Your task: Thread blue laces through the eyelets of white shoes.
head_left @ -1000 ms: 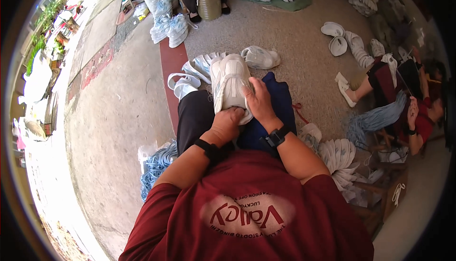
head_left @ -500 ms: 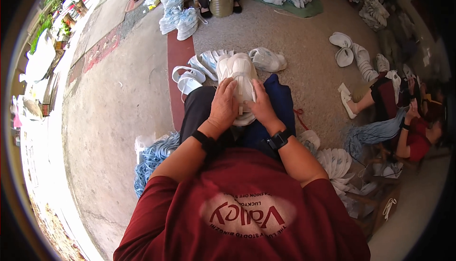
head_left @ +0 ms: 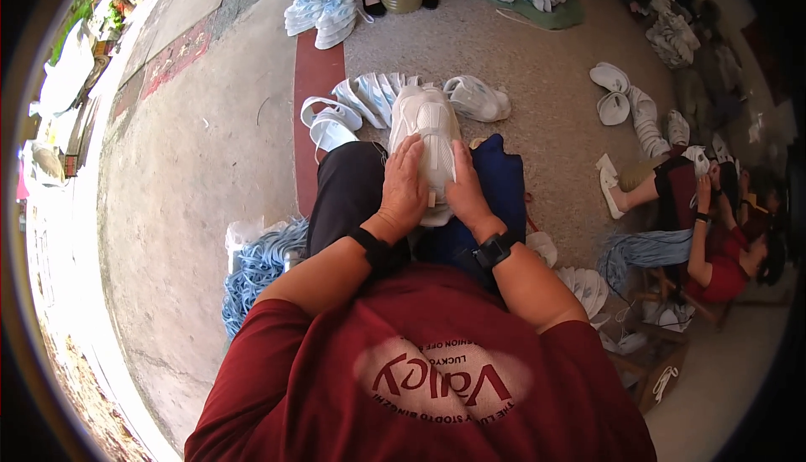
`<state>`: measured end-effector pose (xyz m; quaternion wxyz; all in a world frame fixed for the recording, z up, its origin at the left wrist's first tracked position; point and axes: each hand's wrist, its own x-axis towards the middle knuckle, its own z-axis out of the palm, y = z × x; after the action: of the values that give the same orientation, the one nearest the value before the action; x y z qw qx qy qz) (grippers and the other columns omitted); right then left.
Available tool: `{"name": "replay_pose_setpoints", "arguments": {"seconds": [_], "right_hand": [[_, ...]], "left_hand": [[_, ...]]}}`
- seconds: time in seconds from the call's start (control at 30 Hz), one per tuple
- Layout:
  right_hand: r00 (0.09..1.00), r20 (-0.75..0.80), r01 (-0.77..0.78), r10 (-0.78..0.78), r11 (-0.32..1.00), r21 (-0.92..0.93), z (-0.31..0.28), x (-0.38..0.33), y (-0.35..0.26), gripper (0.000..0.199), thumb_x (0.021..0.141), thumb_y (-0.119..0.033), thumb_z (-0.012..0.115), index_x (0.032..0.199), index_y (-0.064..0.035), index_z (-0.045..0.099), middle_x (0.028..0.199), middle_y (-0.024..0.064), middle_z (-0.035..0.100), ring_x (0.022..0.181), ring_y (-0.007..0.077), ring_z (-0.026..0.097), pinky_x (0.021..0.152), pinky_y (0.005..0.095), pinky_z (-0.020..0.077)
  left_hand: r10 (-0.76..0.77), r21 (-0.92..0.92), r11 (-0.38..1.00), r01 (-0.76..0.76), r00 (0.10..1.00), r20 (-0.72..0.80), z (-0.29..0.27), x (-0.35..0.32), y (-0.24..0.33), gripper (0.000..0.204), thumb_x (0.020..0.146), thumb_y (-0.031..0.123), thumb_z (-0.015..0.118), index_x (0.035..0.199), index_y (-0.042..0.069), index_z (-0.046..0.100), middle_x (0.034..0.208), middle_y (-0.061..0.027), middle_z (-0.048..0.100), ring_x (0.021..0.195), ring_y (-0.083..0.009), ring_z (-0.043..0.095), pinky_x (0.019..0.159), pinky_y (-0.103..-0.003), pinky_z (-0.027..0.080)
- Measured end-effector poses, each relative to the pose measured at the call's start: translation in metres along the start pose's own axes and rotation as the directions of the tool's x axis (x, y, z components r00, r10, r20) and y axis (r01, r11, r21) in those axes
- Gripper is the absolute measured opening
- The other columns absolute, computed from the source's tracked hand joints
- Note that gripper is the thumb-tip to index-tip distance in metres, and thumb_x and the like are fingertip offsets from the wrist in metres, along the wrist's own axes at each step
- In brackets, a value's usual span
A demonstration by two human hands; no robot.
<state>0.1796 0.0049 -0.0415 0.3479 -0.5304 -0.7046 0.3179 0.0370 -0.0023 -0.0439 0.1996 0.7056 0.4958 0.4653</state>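
A white sneaker (head_left: 424, 122) lies lengthwise on my lap, toe pointing away from me, resting on a dark blue cloth (head_left: 499, 185). My left hand (head_left: 405, 186) grips its near left side, fingers over the tongue and laces. My right hand (head_left: 464, 186) clasps the near right side of the same shoe. Each wrist wears a black band. Just beyond the shoe, several white shoe uppers (head_left: 357, 97) are fanned out on the ground.
A bundle of pale blue laces (head_left: 256, 269) lies at my left on the concrete. Stacks of white shoes (head_left: 323, 8) stand farther off. A seated person in red (head_left: 714, 235) works at the right among more white shoe parts (head_left: 638, 109).
Both hands have slid down the sneaker and now clasp its near end side by side; the view has tilted slightly, moving the shoe up in the picture.
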Motion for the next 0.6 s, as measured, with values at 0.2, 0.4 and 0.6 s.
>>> {"name": "replay_pose_setpoints", "arguments": {"seconds": [0.2, 0.4, 0.6], "right_hand": [[0.999, -0.048, 0.026, -0.026, 1.0, -0.013, 0.02, -0.011, 0.01, 0.07, 0.065, 0.013, 0.04, 0.132, 0.009, 0.018, 0.134, 0.0284, 0.023, 0.127, 0.0427, 0.022, 0.108, 0.0425, 0.0159], [0.998, 0.061, -0.016, 0.024, 0.992, -0.127, 0.0, -0.006, 0.008, 0.072, 0.066, 0.013, 0.042, 0.132, 0.0111, 0.015, 0.134, 0.0278, 0.022, 0.126, 0.0419, 0.025, 0.108, 0.0394, 0.0194], [0.985, 0.148, -0.056, 0.094, 0.969, -0.24, -0.004, -0.005, -0.012, 0.07, 0.069, 0.012, 0.04, 0.134, 0.0119, 0.014, 0.137, 0.0292, 0.019, 0.13, 0.0417, 0.02, 0.109, 0.0391, 0.0178]], "left_hand": [[0.078, -0.02, 0.997, -0.077, 0.997, 0.015, -0.005, -0.006, -0.007, 0.053, 0.065, -0.003, 0.044, 0.118, -0.002, 0.044, 0.126, -0.0207, 0.043, 0.12, -0.0381, 0.037, 0.103, -0.042, 0.027], [0.053, -0.107, 0.993, -0.051, 0.998, 0.02, 0.007, -0.002, -0.011, 0.054, 0.063, -0.004, 0.041, 0.117, 0.001, 0.041, 0.126, -0.0203, 0.042, 0.12, -0.038, 0.037, 0.104, -0.041, 0.027], [0.026, -0.174, 0.984, -0.031, 0.999, -0.03, 0.011, -0.007, -0.018, 0.055, 0.059, -0.008, 0.04, 0.114, 0.0, 0.041, 0.123, -0.0207, 0.042, 0.12, -0.0384, 0.037, 0.105, -0.042, 0.026]]}}
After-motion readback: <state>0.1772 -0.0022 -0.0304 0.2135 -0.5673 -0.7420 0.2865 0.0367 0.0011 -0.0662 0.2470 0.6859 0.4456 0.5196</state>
